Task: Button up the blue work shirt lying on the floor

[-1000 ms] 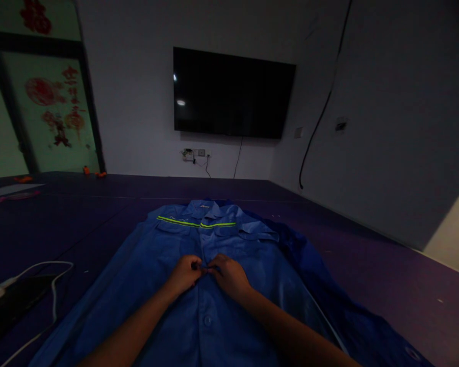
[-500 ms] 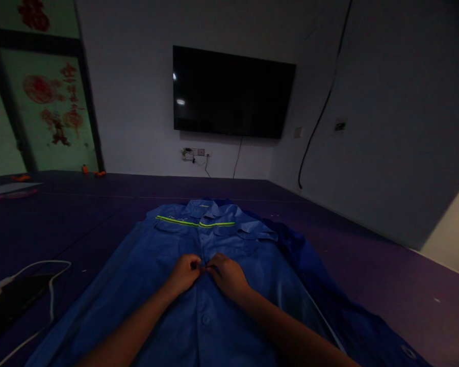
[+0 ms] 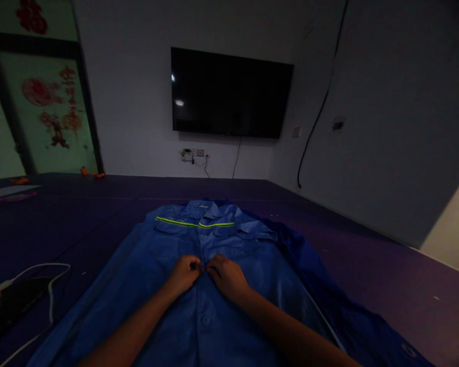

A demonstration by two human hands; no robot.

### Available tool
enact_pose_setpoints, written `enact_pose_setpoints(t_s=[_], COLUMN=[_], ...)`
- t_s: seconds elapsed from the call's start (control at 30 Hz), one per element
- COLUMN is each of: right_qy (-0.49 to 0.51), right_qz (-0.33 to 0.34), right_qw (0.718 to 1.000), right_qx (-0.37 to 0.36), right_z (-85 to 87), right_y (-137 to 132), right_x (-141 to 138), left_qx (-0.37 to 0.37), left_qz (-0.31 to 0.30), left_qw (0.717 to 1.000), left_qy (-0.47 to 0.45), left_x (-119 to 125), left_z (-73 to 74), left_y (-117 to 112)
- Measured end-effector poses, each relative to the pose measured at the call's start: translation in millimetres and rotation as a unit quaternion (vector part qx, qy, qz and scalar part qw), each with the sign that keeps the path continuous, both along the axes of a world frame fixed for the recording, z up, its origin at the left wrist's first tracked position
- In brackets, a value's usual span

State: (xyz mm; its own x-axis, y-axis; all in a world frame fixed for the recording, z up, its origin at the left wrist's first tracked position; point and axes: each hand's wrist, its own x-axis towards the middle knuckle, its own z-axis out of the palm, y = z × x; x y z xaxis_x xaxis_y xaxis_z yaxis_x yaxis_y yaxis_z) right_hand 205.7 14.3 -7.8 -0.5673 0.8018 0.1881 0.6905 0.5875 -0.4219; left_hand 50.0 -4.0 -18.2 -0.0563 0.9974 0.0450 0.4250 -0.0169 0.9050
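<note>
We see the blue shirt (image 3: 168, 257) front-up on the purple floor (image 3: 367, 265), presumably so its placket (image 3: 205, 300) lies within reach, where fingertips of our left hand (image 3: 185, 271) and right hand (image 3: 229, 277) pinch cloth from opposite sides, the finer detail too dark to discern.

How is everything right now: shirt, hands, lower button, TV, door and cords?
Blue shirt: spread out, front upward
Left hand: pinching its front
Right hand: pinching there too, beside the left
Lower button: looks fastened
TV: dark, looks off
Door: looks shut
White cord: loosely looped
Black cord: hanging down
</note>
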Motion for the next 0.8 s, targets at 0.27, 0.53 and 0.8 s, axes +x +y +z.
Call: enact_pose_setpoints(t_s=[0.27, 0.53, 0.8], right_qy=[0.003, 0.001, 0.005], right_qz=[-0.003, 0.006, 0.010], right_qw=[1.000, 1.000, 1.000], right_qx=[-0.007, 0.001, 0.010], right_z=[-1.1, -1.0, -3.4], right_y=[1.1, 0.5, 1.1], right_x=[-0.6, 0.4, 0.0], left_qx=[-0.001, 0.013, 0.043], left_qz=[-0.004, -0.005, 0.000], left_qw=[1.000, 0.999, 0.997], left_qy=[0.009, 0.043, 0.067], left_x=[0.0, 0.5, 2.0], left_z=[-0.9, 2.5, -0.4], left_y=[1.6, 1.0, 2.0])
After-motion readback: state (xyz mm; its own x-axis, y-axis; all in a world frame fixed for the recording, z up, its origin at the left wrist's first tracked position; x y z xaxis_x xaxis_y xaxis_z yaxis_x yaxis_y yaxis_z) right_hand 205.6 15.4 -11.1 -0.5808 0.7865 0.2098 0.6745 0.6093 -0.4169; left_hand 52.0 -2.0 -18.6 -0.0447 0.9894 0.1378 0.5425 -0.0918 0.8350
